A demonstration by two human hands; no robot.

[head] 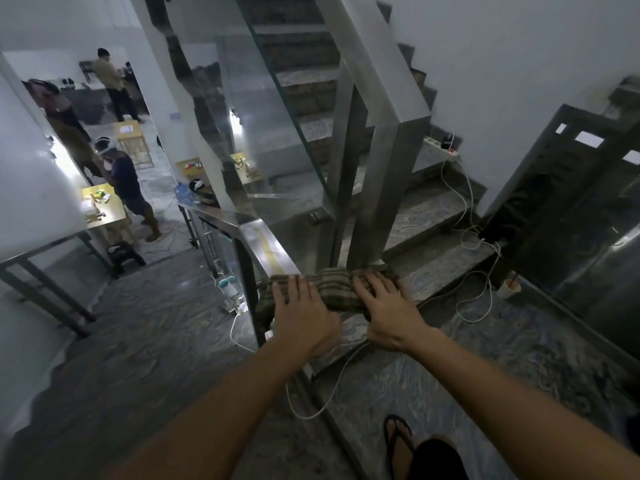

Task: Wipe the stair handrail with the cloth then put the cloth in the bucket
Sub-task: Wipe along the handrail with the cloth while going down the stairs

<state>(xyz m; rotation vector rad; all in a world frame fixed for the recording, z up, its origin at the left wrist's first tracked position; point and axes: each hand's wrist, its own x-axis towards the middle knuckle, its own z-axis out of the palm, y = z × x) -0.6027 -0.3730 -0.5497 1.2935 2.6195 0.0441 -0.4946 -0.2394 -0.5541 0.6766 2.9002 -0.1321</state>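
Observation:
A green-brown striped cloth (333, 289) is draped over the near end of the flat stainless-steel handrail (263, 244). My left hand (302, 311) lies flat on the cloth's left part, fingers spread. My right hand (384, 308) presses on its right part, fingers apart and slightly curled. The cloth's left edge hangs down over the rail's side. The rail runs away to the upper left. No bucket shows in the view.
Glass panels and steel posts (377, 188) stand just behind the cloth. White cables (474, 244) trail over the marble steps (429, 216) and landing. A paper cup (509, 289) stands at the right by a dark door. Several people stand at tables on the floor below, at left.

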